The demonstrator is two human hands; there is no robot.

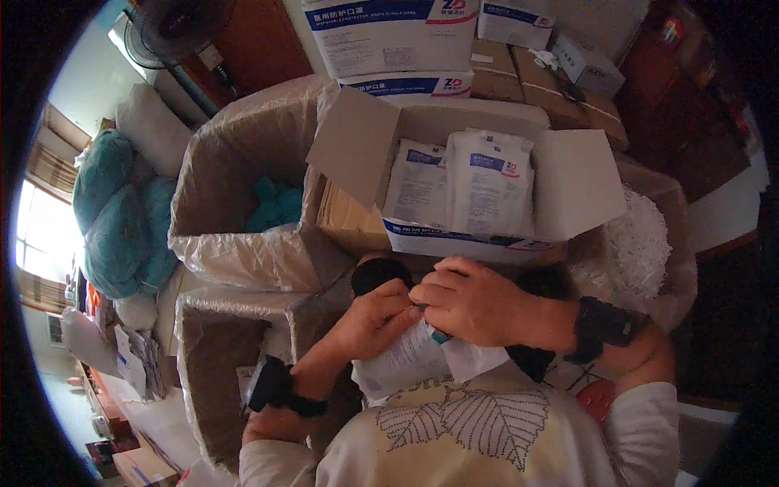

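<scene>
My left hand (375, 321) and my right hand (475, 302) meet in front of my chest, fingers curled and pinched together. Both hold the top edge of a white printed packet (395, 364), which hangs down over my lap. A bit of teal material (439, 335) shows just under the right hand's fingers, beside a pale, plain part of the packet. My fingers hide exactly how the edge is gripped. Just beyond the hands stands an open white carton (479, 237) holding several upright white packets (492, 191) with blue labels.
Left of the carton is a plastic-lined box (235, 253) with teal pieces (276, 204) inside; a second lined box (213, 357) sits nearer. White strands (637, 243) fill a container at right. Stacked cartons (393, 45) rise behind. Teal bundles (122, 219) lie far left.
</scene>
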